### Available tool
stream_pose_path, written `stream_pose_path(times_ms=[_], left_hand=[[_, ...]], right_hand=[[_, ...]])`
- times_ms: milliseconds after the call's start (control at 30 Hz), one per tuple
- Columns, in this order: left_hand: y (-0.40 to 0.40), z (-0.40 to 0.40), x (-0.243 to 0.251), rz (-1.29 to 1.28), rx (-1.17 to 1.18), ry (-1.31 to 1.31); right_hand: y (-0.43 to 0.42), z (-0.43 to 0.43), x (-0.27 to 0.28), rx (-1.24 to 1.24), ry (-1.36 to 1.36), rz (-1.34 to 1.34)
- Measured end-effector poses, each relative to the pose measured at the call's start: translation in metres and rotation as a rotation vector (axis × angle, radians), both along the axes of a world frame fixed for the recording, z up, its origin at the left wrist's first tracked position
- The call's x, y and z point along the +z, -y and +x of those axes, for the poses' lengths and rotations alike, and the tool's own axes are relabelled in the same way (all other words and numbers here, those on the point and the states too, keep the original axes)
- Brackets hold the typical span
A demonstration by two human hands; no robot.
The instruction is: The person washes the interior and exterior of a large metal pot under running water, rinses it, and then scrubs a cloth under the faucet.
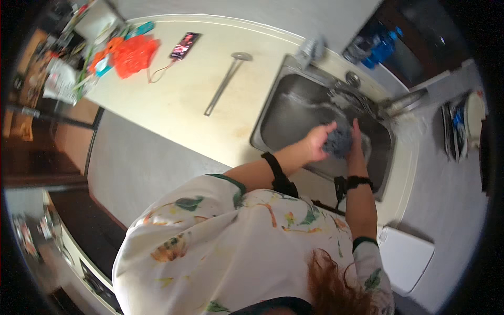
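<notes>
My left hand (319, 142) and my right hand (355, 143) are both over a stainless steel sink (291, 122). Between them they grip a crumpled dark grey cloth (338, 139), one hand on each side of it. The cloth is blurred, so its exact weave cannot be made out. Wet, shiny streaks run across the basin behind the hands. A black band circles each of my forearms.
Left of the sink, a long-handled metal ladle (226, 84) lies on the cream countertop (177, 94). Farther left are a phone (185, 46) with a cable and a red plastic bag (135, 56). A grey cloth (311, 51) hangs behind the sink. A white bin (407, 258) stands at right.
</notes>
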State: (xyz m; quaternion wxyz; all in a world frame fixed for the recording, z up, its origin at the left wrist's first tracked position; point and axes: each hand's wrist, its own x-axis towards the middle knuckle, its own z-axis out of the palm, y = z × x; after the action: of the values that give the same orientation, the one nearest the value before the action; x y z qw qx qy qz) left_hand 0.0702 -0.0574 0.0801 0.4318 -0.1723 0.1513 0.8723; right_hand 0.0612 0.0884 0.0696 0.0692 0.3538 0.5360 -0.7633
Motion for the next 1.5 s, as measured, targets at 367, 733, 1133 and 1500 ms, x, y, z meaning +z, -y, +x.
stream_pose_path(times_ms=[367,733,1133,1500], left_hand=[[-0.002,-0.012,-0.062,0.296,0.350,0.088],[0.004,-0.001,-0.037,0.015,0.217,0.123],[-0.003,-0.002,-0.092,-0.155,-0.066,-0.618],[-0.014,0.015,-0.064,-0.248,-0.071,-0.226]], right_hand=[[0.091,0.008,-0.018,0.158,-0.718,1.064],[0.098,0.044,0.021,0.411,-0.550,1.290],[0.045,0.014,-0.042,0.187,-0.295,0.924],[0.034,0.019,-0.057,0.169,-0.230,0.791]])
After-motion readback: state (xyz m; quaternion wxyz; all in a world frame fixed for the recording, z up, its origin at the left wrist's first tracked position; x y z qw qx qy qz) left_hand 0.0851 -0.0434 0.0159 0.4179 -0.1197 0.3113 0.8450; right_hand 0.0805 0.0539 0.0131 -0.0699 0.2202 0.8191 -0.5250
